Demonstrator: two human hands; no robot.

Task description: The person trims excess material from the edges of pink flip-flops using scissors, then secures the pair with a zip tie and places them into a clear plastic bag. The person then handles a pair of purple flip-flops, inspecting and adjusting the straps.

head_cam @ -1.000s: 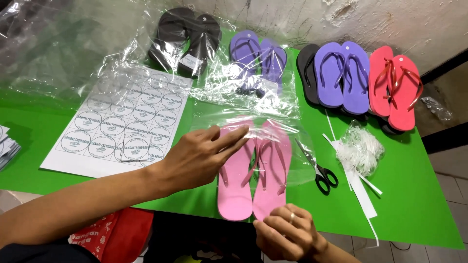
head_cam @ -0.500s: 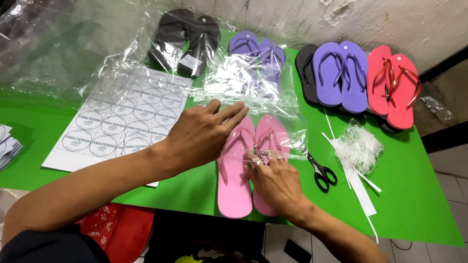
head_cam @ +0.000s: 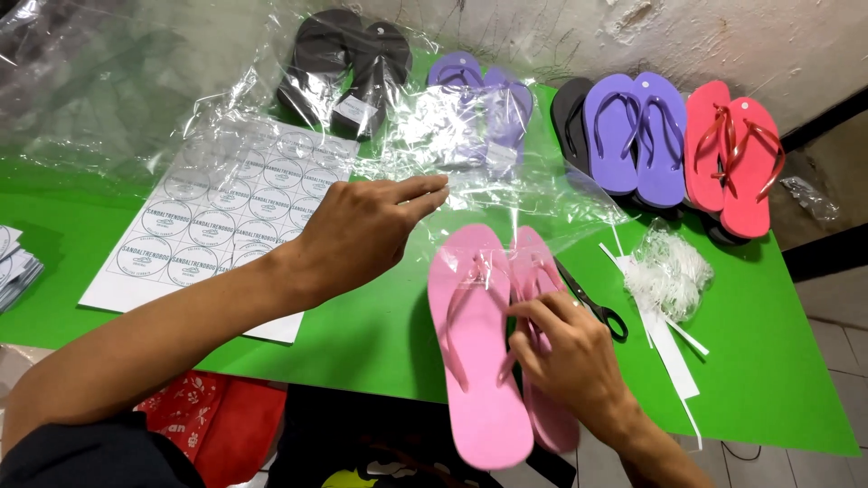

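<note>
Step in hand, as I judge it: bagging the pink flip-flops (head_cam: 493, 343), one pair at the near tabletop (head_cam: 362, 334) edge; my right hand (head_cam: 565, 348) pinches their straps together, my left hand (head_cam: 362, 230) hovers flat, fingers together, by the clear bag (head_cam: 506, 194) just beyond. Next calls for opening that bag. Far side: one black pair (head_cam: 348, 68), two purple pairs (head_cam: 633, 136), one red pair (head_cam: 737, 154); one pair of scissors (head_cam: 592, 303), one sticker sheet (head_cam: 226, 212).
</note>
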